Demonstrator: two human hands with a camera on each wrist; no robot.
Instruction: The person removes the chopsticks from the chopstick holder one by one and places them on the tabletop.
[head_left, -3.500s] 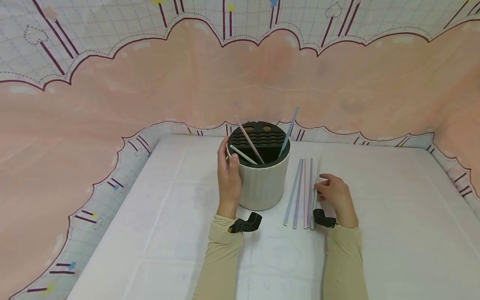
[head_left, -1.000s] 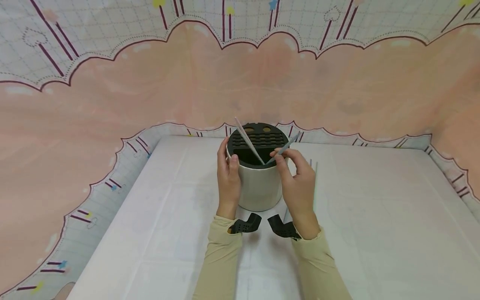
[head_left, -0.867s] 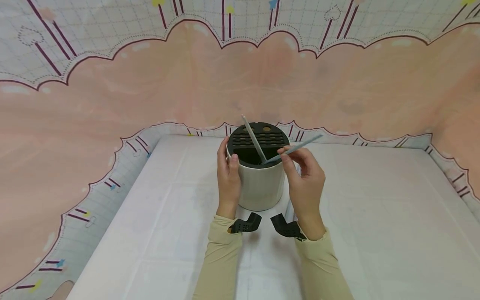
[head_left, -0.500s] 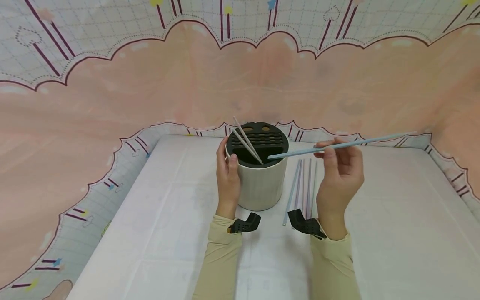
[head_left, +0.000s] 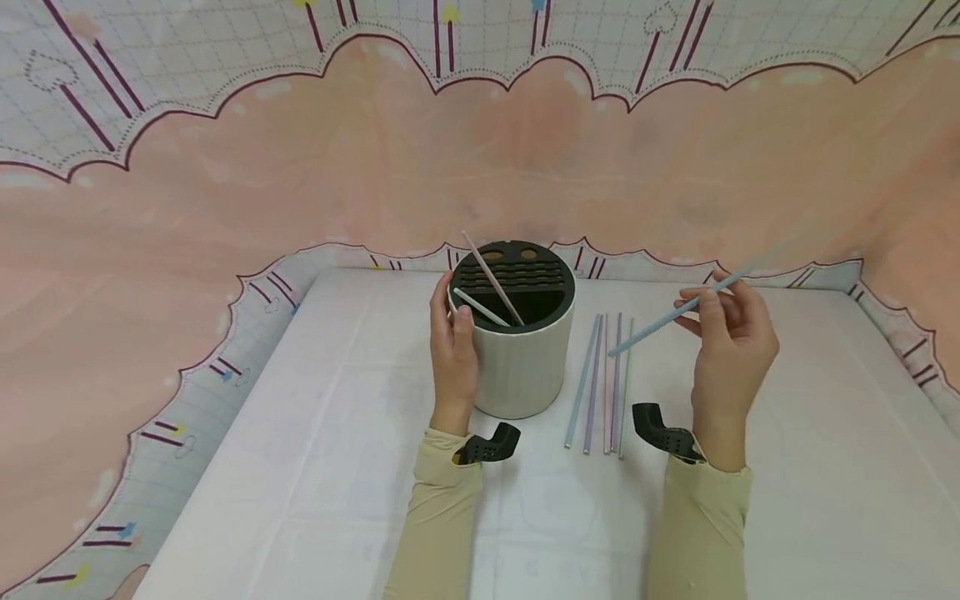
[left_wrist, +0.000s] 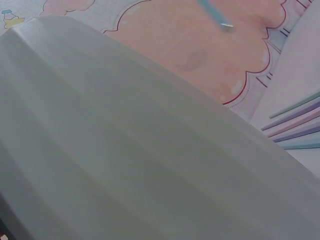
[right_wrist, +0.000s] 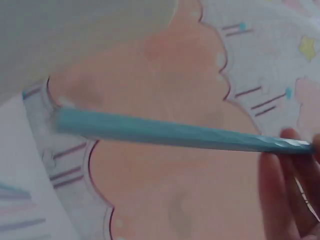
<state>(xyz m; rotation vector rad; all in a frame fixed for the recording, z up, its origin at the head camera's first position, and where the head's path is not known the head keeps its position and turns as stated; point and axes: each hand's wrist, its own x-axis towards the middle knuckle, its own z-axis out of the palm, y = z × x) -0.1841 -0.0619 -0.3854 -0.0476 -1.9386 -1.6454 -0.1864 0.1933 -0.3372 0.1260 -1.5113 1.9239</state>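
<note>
My left hand (head_left: 453, 362) grips the left side of a cream, ribbed utensil holder (head_left: 521, 375) with a dark slotted top, its thumb near the rim. A pink chopstick (head_left: 491, 275) and a green chopstick (head_left: 480, 306) lean in the holder's front opening. To the right, my right hand (head_left: 731, 354) pinches a light blue chopstick (head_left: 660, 321) between thumb and fingers. That chopstick slants down to the left, its lower end overlapping several pastel chopsticks (head_left: 592, 392) laid side by side on the table. In the right wrist view the held chopstick (right_wrist: 160, 134) shows a faceted surface.
A white cloth (head_left: 337, 467) covers the table. Behind and left of it hangs a peach and white patterned curtain (head_left: 480, 175). Black cameras (head_left: 491, 444) are strapped to both wrists, the left one close in front of the holder.
My right hand has drawn the blue chopstick out of the holder and moved it right, tilting its lower end down over the row. My left hand has stayed on the holder.
</note>
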